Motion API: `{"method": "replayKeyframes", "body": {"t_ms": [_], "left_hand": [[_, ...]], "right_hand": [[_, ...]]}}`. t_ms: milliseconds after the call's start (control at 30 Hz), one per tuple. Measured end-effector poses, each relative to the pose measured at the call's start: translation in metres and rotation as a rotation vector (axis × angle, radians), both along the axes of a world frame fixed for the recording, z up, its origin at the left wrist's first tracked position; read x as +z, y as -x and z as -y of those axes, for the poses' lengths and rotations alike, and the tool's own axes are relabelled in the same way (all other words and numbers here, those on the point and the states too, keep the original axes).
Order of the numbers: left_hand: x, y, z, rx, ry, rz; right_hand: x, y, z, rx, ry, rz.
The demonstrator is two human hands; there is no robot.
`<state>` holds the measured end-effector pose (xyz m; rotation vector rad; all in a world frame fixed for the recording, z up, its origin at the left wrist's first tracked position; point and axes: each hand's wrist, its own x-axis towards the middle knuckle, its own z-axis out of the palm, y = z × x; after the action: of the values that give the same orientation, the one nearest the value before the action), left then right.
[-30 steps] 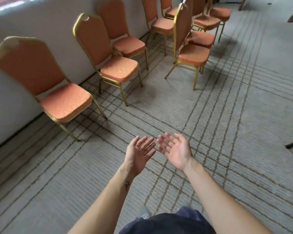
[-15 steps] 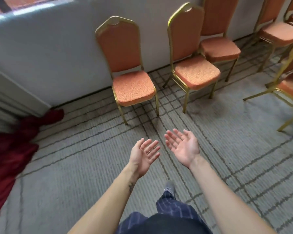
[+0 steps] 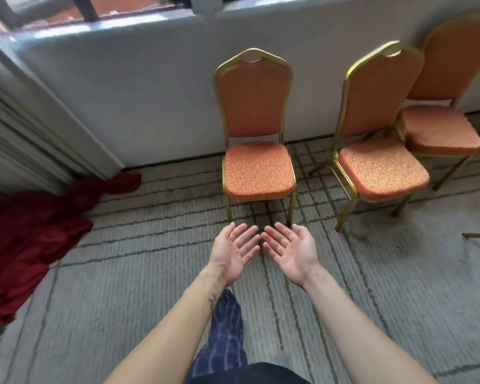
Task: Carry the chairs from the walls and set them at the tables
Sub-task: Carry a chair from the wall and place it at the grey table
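The left hand [image 3: 234,252] and right hand [image 3: 291,252] reach forward side by side, palms up, fingers straight and spread, holding nothing. Below them lies grey carpet [image 3: 122,286] crossed by dark lines. Just ahead an orange chair [image 3: 257,134] with a gold frame stands against the white wall [image 3: 136,92]; two more chairs [image 3: 380,151] stand to its right. A red cloth [image 3: 34,234] lies heaped at left.

no readable text, labels or signs
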<state>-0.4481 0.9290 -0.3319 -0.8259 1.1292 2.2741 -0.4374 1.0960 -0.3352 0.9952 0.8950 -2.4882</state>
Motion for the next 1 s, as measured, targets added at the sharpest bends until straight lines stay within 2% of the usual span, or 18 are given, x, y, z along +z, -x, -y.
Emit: {"method": "replayKeyframes", "body": {"t_ms": [433,533,667,1000], "left_hand": [[-0.004,0.29,0.053,-0.004,-0.064,-0.039],[0.004,0.355,0.058,-0.056,0.045,-0.096],[0.007,0.423,0.049,-0.155,0.322,-0.264],[-0.012,0.595,0.029,-0.231,0.579,-0.289]], "right_hand": [[0.0,0.284,0.066,-0.004,-0.049,-0.02],[0.007,0.342,0.075,-0.008,-0.048,-0.051],[0.012,0.41,0.07,-0.017,-0.073,-0.09],[-0.018,0.604,0.041,0.052,-0.112,-0.083]]}}
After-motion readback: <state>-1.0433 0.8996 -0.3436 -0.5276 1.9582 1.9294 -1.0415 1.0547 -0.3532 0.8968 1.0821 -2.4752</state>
